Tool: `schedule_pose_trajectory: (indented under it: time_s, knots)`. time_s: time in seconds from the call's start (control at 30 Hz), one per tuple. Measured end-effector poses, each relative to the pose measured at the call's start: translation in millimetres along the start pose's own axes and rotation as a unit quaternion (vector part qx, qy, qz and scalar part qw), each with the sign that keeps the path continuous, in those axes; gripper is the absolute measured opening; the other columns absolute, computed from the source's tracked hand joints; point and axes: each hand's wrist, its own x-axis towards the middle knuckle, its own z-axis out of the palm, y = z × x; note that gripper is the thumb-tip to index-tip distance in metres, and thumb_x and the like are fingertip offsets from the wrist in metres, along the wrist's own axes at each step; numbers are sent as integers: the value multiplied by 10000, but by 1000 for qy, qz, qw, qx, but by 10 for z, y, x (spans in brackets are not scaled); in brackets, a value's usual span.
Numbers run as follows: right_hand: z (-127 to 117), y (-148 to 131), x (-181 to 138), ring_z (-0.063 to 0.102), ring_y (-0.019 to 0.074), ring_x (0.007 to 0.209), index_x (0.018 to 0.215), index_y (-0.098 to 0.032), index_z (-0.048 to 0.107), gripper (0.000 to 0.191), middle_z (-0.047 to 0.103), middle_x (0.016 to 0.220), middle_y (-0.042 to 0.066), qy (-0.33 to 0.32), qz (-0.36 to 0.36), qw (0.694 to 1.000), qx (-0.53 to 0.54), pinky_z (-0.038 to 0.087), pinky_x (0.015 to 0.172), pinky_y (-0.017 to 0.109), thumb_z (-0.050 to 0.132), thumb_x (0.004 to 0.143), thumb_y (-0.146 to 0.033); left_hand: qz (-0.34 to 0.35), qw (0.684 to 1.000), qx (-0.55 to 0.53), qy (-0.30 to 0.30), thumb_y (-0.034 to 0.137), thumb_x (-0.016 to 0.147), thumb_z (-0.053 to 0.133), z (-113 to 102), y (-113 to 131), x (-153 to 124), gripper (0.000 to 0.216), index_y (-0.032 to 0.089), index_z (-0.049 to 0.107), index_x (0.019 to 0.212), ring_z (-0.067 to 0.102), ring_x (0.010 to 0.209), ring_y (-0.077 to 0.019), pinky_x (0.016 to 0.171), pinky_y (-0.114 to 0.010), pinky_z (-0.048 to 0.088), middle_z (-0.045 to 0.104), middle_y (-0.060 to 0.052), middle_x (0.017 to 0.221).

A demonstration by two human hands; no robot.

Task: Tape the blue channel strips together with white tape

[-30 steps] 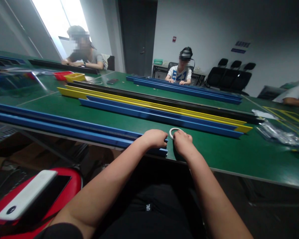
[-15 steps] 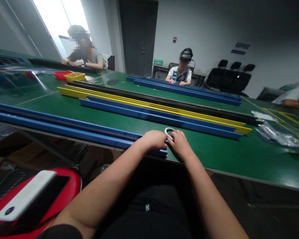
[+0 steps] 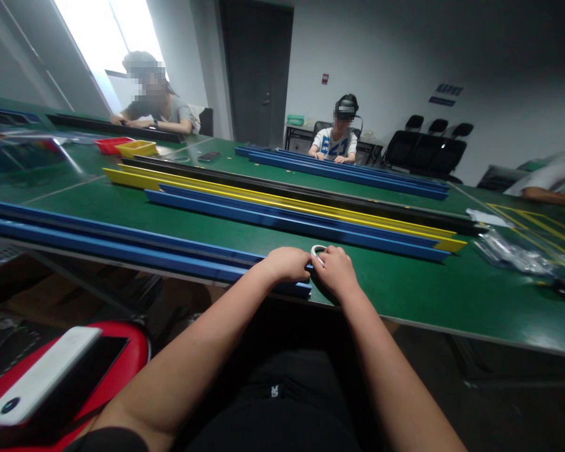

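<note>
A long blue channel strip (image 3: 122, 253) lies along the near edge of the green table, and its right end is under my left hand. My left hand (image 3: 288, 263) is closed at that end, fingers bent down; whatever they pinch is hidden behind the knuckles. Close beside it, my right hand (image 3: 338, 270) is wrapped around a white ring that looks like a roll of tape (image 3: 314, 252). The ring stands tilted between the two hands, its lower part covered by fingers.
Beyond my hands run another blue strip (image 3: 282, 221), a yellow strip (image 3: 132, 177) and black strips (image 3: 381, 210). Clear plastic bags (image 3: 513, 254) lie at right. Two people sit across the table; another's arm (image 3: 546, 194) shows at right. A red stool (image 3: 134, 342) stands left, bearing a white device.
The whole view has shifted slightly. My right hand has turned a little over the ring and come closer to my left, which stays at the strip's end.
</note>
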Motion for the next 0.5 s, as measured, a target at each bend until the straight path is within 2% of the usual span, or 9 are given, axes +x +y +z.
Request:
schedule_pose_trajectory:
  time_s: [0.1, 0.3, 0.5]
  knots:
    - [30, 6, 11, 503, 234, 939, 830, -231, 713, 427, 626, 986, 105, 11, 22, 1000, 12, 383, 787, 353, 398, 981, -477, 0, 1000, 11, 5, 395, 773, 557, -2, 4, 2, 331, 233, 707, 1021, 706, 892, -274, 715, -321, 532, 753, -109, 983]
    - [141, 71, 35, 469, 263, 1139, 974, -257, 722, 220, 598, 1189, 89, 44, 50, 996, 55, 325, 970, 463, 538, 939, -372, -12, 1000, 16, 4, 431, 778, 543, -23, 24, -5, 291, 230, 703, 914, 704, 853, -268, 688, -317, 527, 751, -98, 930]
    - [225, 149, 54, 446, 264, 1203, 985, -280, 733, 181, 578, 1233, 90, 44, 20, 992, 121, 391, 954, 437, 570, 905, -293, -8, 1000, 21, 4, 400, 770, 558, -41, 42, -10, 272, 239, 691, 944, 703, 846, -261, 678, -303, 515, 747, -86, 940]
